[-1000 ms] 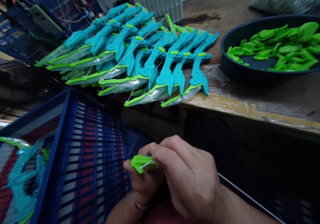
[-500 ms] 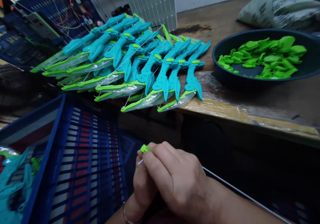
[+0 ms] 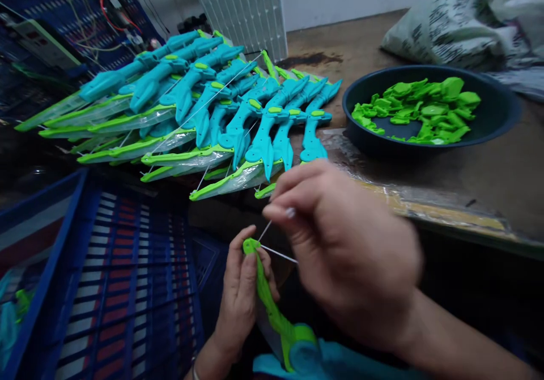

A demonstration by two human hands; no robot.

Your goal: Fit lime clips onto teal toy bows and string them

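Note:
My left hand [image 3: 241,289] grips the green limb of a toy bow [image 3: 270,300] near its tip. The bow's turquoise body lies low in the view, partly hidden behind my right wrist. A thin white string [image 3: 278,253] runs from the limb tip toward my right hand [image 3: 348,250]. My right hand, a little blurred, is up and to the right of the tip, with thumb and forefinger pinched on the string. A second stretch of string passes behind that hand, where I lose sight of it.
Turquoise and green toy bows [image 3: 212,97] lie piled on the table [image 3: 314,48]. To their right, a dark basin [image 3: 497,108] holds green plastic parts. Behind it rests a printed white sack [image 3: 442,26]. A blue crate [image 3: 80,199] with turquoise pieces stands at lower left.
My hands were together around the green tip; now the right has pulled up and away with the string. More of the bow shows, and the view has shifted slightly.

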